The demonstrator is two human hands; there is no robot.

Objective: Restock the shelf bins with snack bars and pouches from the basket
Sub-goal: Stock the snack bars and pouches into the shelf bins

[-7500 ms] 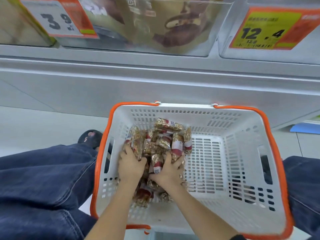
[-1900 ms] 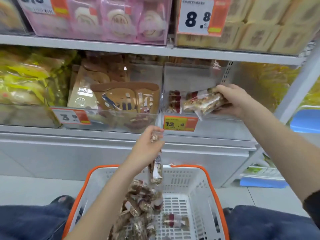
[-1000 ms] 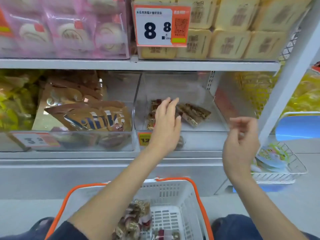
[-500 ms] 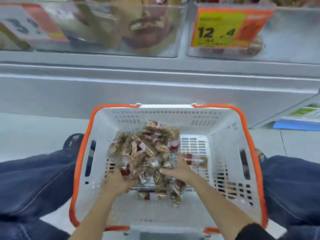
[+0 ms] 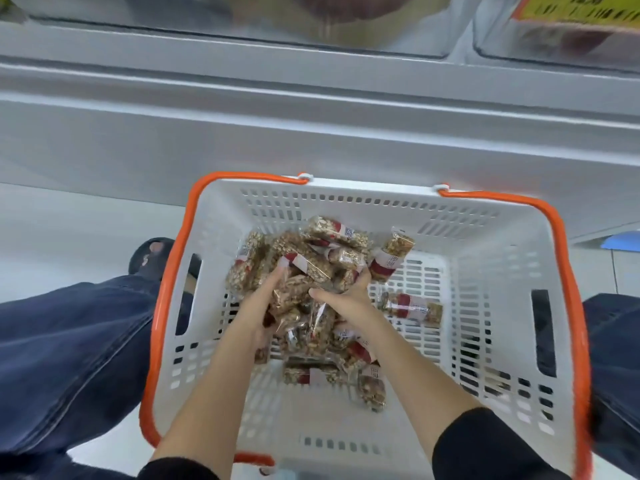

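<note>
Orange-rimmed and white, the basket (image 5: 485,306) sits between my knees again, and both my hands are back down in it after the last lot went up to the shelf bin. On the left, my left hand (image 5: 263,306) lies along the side of the heap of snack bars (image 5: 304,271), fingers fairly straight and pushed in against the wrappers; I cannot tell whether they have closed on one. My right hand (image 5: 341,299) is on the middle of the heap, thumb out to the left and fingers curling over a few bars, more a gathering hold than a firm pinch. Half a second ago my hands were lower on the pile and wider apart; now they have drawn together for a two-handed scoop. Further right, two loose bars (image 5: 412,308) lie apart on the basket floor. Up at the top right, the bin (image 5: 561,39) with its yellow price tag (image 5: 581,8) waits for this next load, so I judge plenty is left to do
</note>
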